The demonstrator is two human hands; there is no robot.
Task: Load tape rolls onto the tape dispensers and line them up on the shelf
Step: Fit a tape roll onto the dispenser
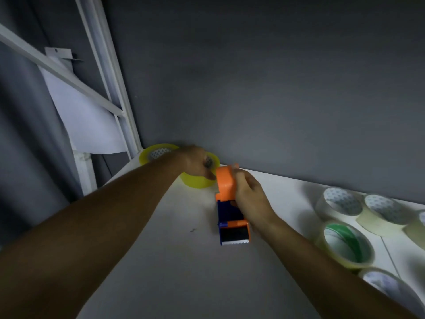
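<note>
**Reaching for a yellow roll, dispenser held ready**

My right hand (249,194) is wrapped round the orange-and-blue dispenser (230,203), its toothed blade end toward me on the white shelf (172,261), presumably held steady for loading. My left hand (197,163) curls over a yellow roll (197,181) by the wall, seemingly gripping it (the fingertips are partly hidden). A second yellow roll (156,153) sits behind it; pale rolls (340,202) wait at right.
</note>
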